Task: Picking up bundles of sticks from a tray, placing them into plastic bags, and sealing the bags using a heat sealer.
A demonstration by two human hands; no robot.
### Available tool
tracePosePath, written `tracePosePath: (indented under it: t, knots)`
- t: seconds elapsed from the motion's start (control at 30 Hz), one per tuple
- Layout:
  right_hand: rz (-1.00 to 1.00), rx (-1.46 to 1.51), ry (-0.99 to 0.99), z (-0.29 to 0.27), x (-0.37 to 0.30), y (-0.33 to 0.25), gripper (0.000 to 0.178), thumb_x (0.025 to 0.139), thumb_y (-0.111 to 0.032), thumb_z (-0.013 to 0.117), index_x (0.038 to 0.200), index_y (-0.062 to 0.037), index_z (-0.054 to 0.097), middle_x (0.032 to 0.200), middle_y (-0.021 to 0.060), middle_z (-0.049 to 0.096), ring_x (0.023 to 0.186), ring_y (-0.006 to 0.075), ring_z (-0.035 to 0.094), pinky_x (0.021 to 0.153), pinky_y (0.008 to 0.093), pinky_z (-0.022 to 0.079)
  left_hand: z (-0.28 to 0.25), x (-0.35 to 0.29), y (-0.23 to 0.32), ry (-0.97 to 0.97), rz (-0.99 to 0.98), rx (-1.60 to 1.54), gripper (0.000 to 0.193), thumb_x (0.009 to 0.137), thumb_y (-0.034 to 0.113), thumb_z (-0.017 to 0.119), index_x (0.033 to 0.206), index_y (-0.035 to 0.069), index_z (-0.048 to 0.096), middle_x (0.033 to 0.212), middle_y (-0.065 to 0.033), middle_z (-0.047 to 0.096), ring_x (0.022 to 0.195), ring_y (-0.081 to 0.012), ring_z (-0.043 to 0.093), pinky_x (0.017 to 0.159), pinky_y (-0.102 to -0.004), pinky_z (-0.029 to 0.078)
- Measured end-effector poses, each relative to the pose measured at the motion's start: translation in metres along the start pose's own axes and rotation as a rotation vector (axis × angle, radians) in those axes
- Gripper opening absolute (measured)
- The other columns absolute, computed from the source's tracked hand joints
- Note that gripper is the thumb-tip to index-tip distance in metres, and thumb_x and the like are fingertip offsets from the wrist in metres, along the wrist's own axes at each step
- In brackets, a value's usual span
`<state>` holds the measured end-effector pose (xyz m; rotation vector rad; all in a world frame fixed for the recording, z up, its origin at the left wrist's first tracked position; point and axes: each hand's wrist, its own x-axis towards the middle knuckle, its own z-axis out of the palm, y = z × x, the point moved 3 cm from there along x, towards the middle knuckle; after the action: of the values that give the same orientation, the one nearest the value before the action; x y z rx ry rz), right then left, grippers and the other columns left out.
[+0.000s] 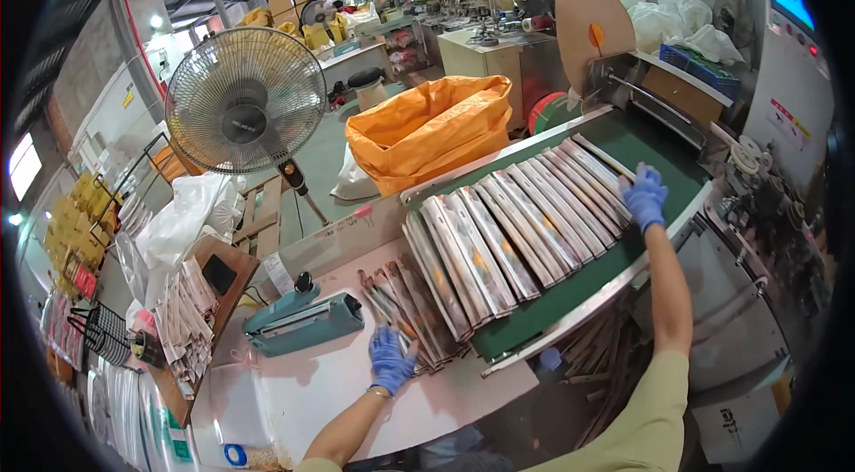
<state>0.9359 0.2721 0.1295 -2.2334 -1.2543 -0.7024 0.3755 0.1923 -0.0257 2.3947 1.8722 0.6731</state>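
Note:
A long row of slim, shiny printed plastic packs [512,236] lies side by side across a green conveyor belt [655,147]. My right hand [645,196], in a blue glove, rests at the row's right end with its fingers stretched out against the last pack. A few more packs [414,307] lie at the belt's left end, on the pale table [329,401]. Against the left edge of these my left hand [392,361], also blue-gloved, lies with fingers extended; its fingertips touch the packs. Neither hand is wrapped round a pack.
A teal hand sealer [303,322] stands left of my left hand. Beyond the belt sits an open orange sack [427,134], beside a standing fan [245,107]. A wooden board [223,294] with stacked wrappers is at the left. A machine with a blue screen [793,4] rises at right.

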Motion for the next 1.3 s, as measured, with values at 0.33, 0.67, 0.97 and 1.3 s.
tracePosePath:
  t: [0.33,0.67,0.97,1.3]
  knots:
    - [-0.199,0.305,-0.606,-0.027,-0.057,-0.238,0.069,0.072,-0.055,0.050,0.106,0.0053,0.052,0.099,0.0236,0.056,0.091,0.0345,0.056,0.079,0.0402,0.045,0.014,0.020,-0.019,0.138,-0.342,-0.683,0.065,0.080,0.037,0.054,0.129,0.002,0.031,0.129,-0.0174,0.035,0.119,-0.0290,0.032,0.099,-0.0346,0.025]
    - [-0.089,0.715,-0.834,-0.016,-0.214,-0.385,0.076,0.080,-0.056,0.037,0.131,0.0000,0.030,0.123,0.0245,0.043,0.106,0.0348,0.050,0.088,0.0411,0.040,0.048,0.075,-0.071,0.121,-0.819,-1.262,0.090,0.061,0.047,0.074,0.121,-0.008,0.035,0.114,-0.0183,0.049,0.097,-0.0254,0.051,0.084,-0.0329,0.041]
    - [0.150,0.746,-1.125,0.020,-0.284,-0.394,0.077,0.072,-0.055,0.057,0.120,0.0039,0.043,0.115,0.0218,0.052,0.106,0.0302,0.052,0.087,0.0330,0.042,-0.005,0.057,-0.065,-0.155,-0.875,-1.530,0.068,0.059,0.037,0.079,0.109,0.001,0.052,0.100,-0.0123,0.057,0.079,-0.0201,0.057,0.065,-0.0322,0.049]
    - [0.170,2.071,-1.334,-0.083,-0.309,-0.368,0.069,0.062,-0.025,0.077,0.119,-0.0019,0.045,0.108,0.0113,0.054,0.103,0.0190,0.049,0.089,0.0297,0.039,-0.095,-0.007,-0.028,-0.223,-0.512,-1.479,0.048,0.062,0.011,0.072,0.108,0.007,0.056,0.102,-0.0055,0.059,0.093,-0.0156,0.056,0.082,-0.0309,0.047]
